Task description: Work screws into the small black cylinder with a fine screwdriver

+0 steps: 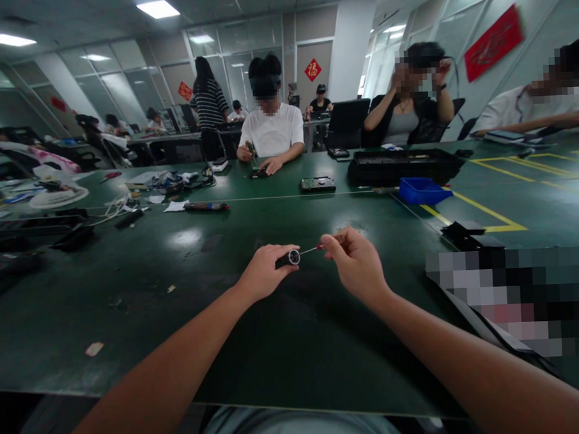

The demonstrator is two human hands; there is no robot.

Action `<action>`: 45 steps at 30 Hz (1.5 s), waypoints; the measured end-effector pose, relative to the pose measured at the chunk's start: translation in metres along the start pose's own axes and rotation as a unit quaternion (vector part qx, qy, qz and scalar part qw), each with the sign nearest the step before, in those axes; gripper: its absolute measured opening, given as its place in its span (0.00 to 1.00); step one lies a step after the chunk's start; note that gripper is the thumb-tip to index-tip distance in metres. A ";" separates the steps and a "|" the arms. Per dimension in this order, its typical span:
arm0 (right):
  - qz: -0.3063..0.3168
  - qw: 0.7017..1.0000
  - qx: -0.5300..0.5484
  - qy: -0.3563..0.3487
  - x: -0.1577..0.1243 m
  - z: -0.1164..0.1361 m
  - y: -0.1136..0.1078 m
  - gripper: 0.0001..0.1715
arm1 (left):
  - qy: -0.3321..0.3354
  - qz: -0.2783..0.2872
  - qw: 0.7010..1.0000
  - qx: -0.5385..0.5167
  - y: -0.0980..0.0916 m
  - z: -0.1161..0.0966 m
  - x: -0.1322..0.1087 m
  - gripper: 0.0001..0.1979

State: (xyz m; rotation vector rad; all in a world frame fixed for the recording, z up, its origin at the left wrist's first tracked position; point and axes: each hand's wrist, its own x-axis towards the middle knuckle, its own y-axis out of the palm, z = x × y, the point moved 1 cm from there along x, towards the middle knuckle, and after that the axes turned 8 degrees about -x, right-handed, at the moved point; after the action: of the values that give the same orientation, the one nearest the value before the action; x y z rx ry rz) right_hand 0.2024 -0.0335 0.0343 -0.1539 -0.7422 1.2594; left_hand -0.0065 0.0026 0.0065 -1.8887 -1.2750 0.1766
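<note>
Above the green table, my left hand (267,269) is closed around a short black cylindrical part (288,258) with a bright silver ring at its end. That ringed end faces right and toward me; what lies inside it is too small to make out. Between the fingers of my right hand (358,262) is a screwdriver (314,248), with a thin metal shaft and a red piece where the shaft meets the handle. Its shaft points left, and the tip is at the ringed end of the part. Most of the handle is hidden by my fingers.
Across the green table (143,268), a co-worker in white (272,128) handles a small device. A hard drive (317,185), a long black housing (405,167) and a blue bin (423,190) stand farther back. Cables (177,180) and a pen-like tool (206,207) lie at left.
</note>
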 end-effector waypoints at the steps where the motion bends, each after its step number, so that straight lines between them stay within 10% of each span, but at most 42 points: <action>1: 0.003 1.000 0.006 -0.011 0.000 -0.001 0.001 0.16 | -0.002 0.001 1.000 0.000 0.000 0.000 0.000 0.20; 28: 0.042 0.999 -0.008 -0.029 -0.004 0.002 0.001 0.18 | -0.012 -0.003 1.000 -0.009 -0.001 0.000 -0.001 0.20; 45: 0.020 0.983 0.179 0.038 0.003 -0.008 0.010 0.14 | -0.018 -0.013 1.000 -0.018 -0.002 -0.006 0.000 0.19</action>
State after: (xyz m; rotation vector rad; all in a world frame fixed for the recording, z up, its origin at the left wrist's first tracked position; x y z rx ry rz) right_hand 0.1987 -0.0254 0.0246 0.0768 -0.4403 1.3969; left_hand -0.0047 -0.0001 0.0124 -1.9068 -1.3340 0.1768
